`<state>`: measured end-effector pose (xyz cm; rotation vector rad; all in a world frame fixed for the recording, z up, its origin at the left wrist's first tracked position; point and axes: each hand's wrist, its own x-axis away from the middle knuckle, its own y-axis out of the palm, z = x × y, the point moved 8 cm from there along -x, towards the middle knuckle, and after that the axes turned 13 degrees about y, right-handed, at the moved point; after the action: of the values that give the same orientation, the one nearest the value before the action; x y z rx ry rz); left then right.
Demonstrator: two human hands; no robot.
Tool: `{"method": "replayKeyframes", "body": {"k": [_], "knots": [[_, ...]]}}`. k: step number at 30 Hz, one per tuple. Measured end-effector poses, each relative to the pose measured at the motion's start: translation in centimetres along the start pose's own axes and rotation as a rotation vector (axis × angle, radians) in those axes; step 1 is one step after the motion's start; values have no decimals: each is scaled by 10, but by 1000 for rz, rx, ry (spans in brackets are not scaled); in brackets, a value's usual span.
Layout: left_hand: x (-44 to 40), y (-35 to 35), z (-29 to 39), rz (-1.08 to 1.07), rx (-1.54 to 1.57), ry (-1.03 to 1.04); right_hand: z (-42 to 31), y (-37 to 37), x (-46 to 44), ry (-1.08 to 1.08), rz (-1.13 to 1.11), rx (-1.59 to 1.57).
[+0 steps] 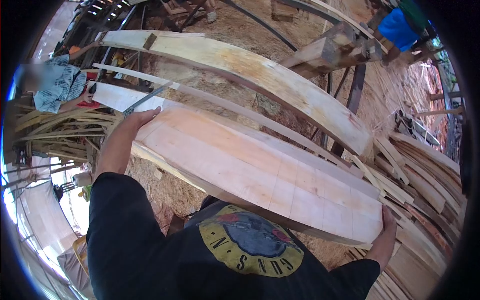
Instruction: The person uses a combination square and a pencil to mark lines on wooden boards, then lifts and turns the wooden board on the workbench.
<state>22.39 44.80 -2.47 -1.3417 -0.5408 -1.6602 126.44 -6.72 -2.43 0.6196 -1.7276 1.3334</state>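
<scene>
A thick, pale wooden plank (240, 160) with several thin lines drawn across its face spans the space in front of my body. My left hand (142, 119) is closed on its left part, thumb on top. At the plank's right end, my right hand (387, 227) wraps round the corner, its fingers partly hidden. Just beyond my left thumb, a thin grey metal bar (148, 98) lies slantwise over the wood. Behind the plank runs a narrow wooden strip (225, 107).
A long curved timber (240, 62) stretches across behind. At the left, another person (60, 82) has hands by the far ends of the wood. Stacked boards (425, 175) lie at the right, near heavy beams (332, 50). Sawdust (170, 187) covers the ground.
</scene>
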Motion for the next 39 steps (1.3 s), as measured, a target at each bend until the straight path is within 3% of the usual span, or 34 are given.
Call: {"method": "replayKeyframes", "body": {"k": [8,11,14,19,26,27,28,29,31,32,34,39], "knots": [[-32,-14,-22,-69,75,103,-6,-1,14,-55,-13,-123],[-6,4,-5,-22,45,153,-12,1,19,-92,-20,-192],[-18,-8,-4,5,128,244,-19,5,24,-133,-25,-278],[11,13,52,22,364,510,-31,6,39,-247,-18,-488],[11,-11,106,152,655,915,-18,-52,1,-688,240,-751],[10,-17,106,313,656,993,-13,-49,-1,-705,241,-839],[-1,-28,103,347,687,1050,-9,-56,-19,-871,189,-864],[-12,-42,96,381,720,1107,-34,-21,36,-1185,-173,-731],[-13,-41,93,413,833,1184,-38,-23,41,-1165,-274,-880],[-10,-43,89,507,777,1247,-16,-53,-25,-808,-5,-1143],[-5,-35,97,373,864,1358,-14,-59,-42,-986,-238,-1190],[8,-10,107,130,983,1406,0,-45,-58,-839,77,-1205]]}}
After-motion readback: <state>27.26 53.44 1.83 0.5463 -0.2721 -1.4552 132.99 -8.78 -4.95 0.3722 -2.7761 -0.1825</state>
